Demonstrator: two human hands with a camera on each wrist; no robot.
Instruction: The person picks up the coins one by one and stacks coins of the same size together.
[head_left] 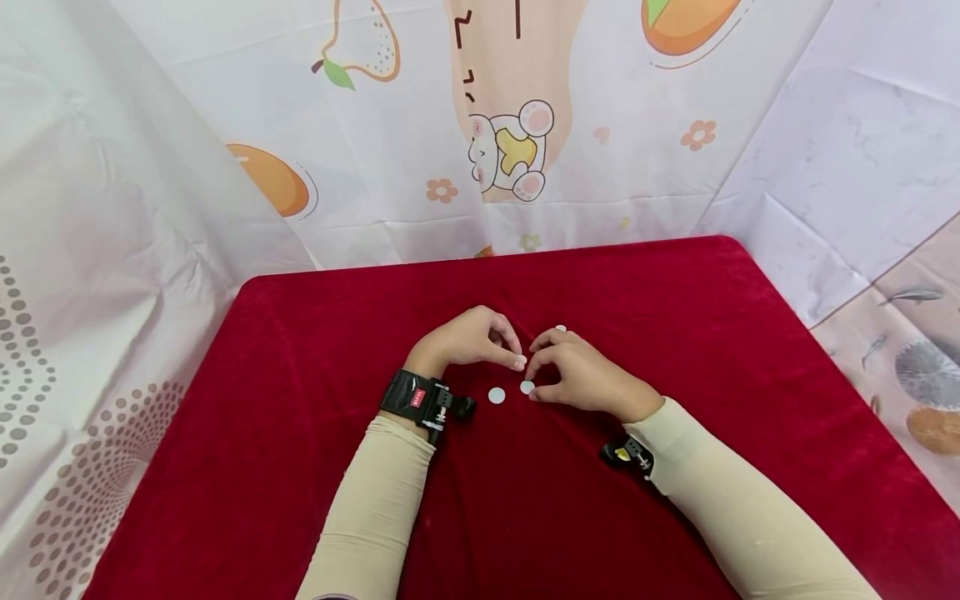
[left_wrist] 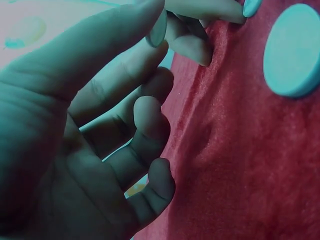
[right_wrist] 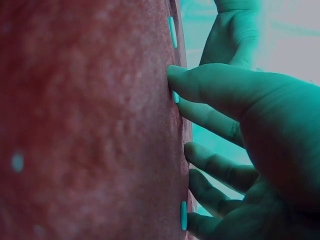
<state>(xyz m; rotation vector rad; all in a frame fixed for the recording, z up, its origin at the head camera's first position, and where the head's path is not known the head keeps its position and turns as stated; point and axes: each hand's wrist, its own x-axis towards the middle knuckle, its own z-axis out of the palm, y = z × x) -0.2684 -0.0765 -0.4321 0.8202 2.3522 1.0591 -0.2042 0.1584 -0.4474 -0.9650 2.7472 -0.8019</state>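
In the head view my left hand [head_left: 472, 337] pinches a small white disc [head_left: 522, 358] between thumb and index finger, just above the red cloth. The left wrist view shows this disc [left_wrist: 158, 30] edge-on at the fingertips, with the other fingers loosely bent. Close by on the right, my right hand [head_left: 588, 371] has its thumb and index fingertip at opposite edges of a second white disc [head_left: 527, 387] on the cloth. That disc [right_wrist: 175, 97] is partly covered by the thumb in the right wrist view. A third white disc [head_left: 497, 396] lies flat to the left.
Another white disc [head_left: 560, 327] lies behind the right hand's knuckles, partly hidden. Red velvet cloth [head_left: 300, 458] covers the table, with slight creases around the discs. A printed white curtain [head_left: 375, 167] hangs along the back and sides.
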